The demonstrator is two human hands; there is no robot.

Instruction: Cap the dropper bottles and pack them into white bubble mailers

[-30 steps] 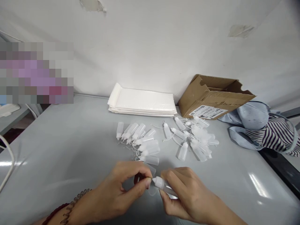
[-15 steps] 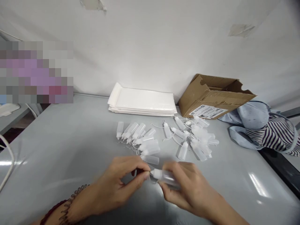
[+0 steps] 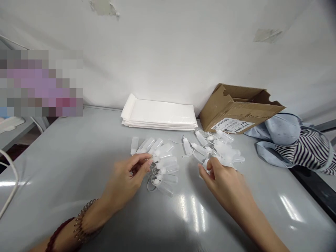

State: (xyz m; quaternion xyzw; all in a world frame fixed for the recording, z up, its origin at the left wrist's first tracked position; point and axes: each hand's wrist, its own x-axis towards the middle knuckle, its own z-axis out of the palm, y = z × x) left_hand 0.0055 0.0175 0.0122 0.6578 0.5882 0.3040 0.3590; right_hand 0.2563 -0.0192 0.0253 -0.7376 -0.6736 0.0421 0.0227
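Note:
Small translucent squeeze bottles with white necks and thin cords lie in two groups. Beside the left group of bottles (image 3: 168,162), my left hand (image 3: 128,182) has thumb and forefinger pinched at the tip of a bottle (image 3: 163,149); the exact contact is partly hidden. My right hand (image 3: 224,178) reaches into the right group of bottles (image 3: 224,148). Its thumb and forefinger close around one bottle (image 3: 205,163), mostly covered by the fingers. A bottle (image 3: 166,189) with a looped cord lies at the near end of the left group.
A stack of white padded envelopes (image 3: 162,113) lies against the wall. To its right stands an open cardboard box (image 3: 217,108) with a label. Blue and striped cloth (image 3: 296,143) sits at the right edge of the grey table (image 3: 78,150). A white cable (image 3: 13,182) hangs at the left.
The bottle held between both hands has left my right hand and lies with the left group. My left hand moved up to that group, and my right hand moved forward to the right group.

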